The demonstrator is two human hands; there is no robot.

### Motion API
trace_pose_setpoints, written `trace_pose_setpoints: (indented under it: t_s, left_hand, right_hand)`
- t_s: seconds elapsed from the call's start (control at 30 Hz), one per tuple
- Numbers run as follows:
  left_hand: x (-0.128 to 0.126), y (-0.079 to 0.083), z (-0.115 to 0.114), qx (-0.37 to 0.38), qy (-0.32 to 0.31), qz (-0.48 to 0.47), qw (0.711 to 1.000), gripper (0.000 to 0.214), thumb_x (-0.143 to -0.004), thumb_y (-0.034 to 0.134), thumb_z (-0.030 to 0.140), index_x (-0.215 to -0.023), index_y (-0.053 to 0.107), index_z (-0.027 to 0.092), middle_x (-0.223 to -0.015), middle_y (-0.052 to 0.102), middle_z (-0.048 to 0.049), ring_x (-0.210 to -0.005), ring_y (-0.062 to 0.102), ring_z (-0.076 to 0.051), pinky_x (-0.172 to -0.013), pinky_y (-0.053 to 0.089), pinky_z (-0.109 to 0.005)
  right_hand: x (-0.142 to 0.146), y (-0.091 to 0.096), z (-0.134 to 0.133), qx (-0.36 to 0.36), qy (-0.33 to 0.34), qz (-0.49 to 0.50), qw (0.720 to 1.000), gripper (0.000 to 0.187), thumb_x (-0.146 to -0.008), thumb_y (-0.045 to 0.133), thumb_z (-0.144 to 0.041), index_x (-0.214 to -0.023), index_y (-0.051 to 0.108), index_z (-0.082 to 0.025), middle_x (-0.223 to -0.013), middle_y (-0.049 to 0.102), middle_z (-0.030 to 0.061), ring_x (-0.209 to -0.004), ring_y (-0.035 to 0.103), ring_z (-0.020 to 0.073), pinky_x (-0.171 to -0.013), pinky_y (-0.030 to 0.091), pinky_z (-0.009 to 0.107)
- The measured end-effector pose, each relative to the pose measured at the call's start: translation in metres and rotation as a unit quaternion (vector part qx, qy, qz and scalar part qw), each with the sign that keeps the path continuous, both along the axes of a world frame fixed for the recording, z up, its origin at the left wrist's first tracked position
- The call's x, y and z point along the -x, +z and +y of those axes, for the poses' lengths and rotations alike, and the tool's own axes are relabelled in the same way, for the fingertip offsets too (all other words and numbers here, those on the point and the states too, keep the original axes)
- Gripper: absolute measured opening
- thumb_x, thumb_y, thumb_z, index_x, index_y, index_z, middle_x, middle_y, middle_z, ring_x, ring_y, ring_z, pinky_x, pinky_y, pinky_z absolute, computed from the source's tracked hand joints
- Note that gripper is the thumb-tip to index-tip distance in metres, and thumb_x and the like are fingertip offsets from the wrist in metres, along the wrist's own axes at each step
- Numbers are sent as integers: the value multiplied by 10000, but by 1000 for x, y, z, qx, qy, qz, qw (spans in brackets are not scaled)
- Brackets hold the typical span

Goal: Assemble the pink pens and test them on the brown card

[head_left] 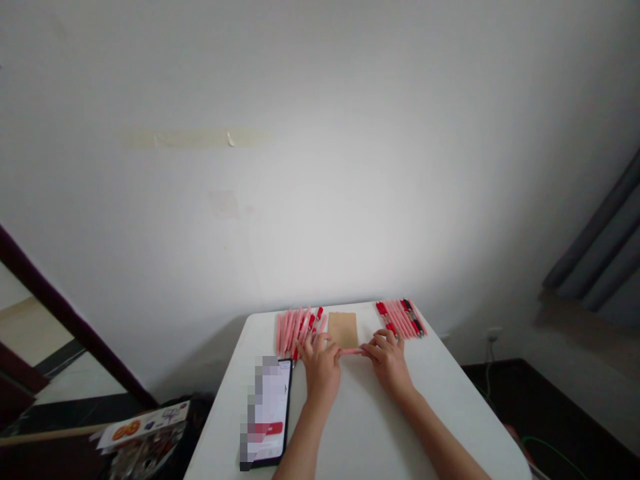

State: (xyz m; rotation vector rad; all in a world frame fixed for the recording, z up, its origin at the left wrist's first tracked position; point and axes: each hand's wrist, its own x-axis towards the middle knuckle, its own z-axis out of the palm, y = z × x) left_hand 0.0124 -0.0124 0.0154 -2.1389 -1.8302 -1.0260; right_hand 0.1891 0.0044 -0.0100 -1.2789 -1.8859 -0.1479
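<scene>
My left hand and my right hand both pinch the ends of one pink pen, held level just above the white table. A row of pink and red pens lies behind my left hand. A second row of red and pink pens lies behind my right hand. Between the two rows sits a small brown card.
A phone with a lit screen lies on the table at my left forearm. A white wall rises right behind the table. Clutter and a printed box sit on the floor at left. A dark curtain hangs at right.
</scene>
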Motion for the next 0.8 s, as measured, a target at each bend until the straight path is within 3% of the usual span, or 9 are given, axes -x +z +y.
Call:
trace_pose_setpoints:
  t_s: [0.23,0.5,0.63,0.8]
  left_hand:
    - [1,-1,1,3,-14,-10,1000,191,-780,541,150,-691,674,255,-1056,616,-21,-1088,425,-269,-1054,207,-610]
    - [3,-2,4,-10,3,-50,999,161,-807,576,264,-708,703,263,-1043,594,-32,-1044,449,-240,-988,282,-524]
    - [3,-2,4,-33,18,-72,997,145,-812,589,301,-758,724,294,-1074,578,-50,-1094,452,-254,-981,287,-531]
    - [2,-3,3,-39,12,-58,997,138,-764,657,305,-869,726,361,-1161,578,-38,-1157,423,-277,-1001,274,-570]
  right_hand:
    - [1,0,-2,-19,-10,-21,1000,190,-870,583,-222,-878,721,-352,-758,656,2,-963,510,209,-999,233,479]
    - [2,5,-4,-40,-12,-29,999,173,-869,594,-259,-972,699,-350,-790,654,0,-952,506,209,-970,280,451]
    - [2,9,-5,7,-41,-55,998,218,-905,531,-300,-1086,648,-331,-892,666,25,-994,505,232,-1021,231,525]
    - [1,5,-4,40,-35,-70,996,152,-908,522,-331,-917,670,-300,-870,688,11,-1050,512,258,-1047,130,629]
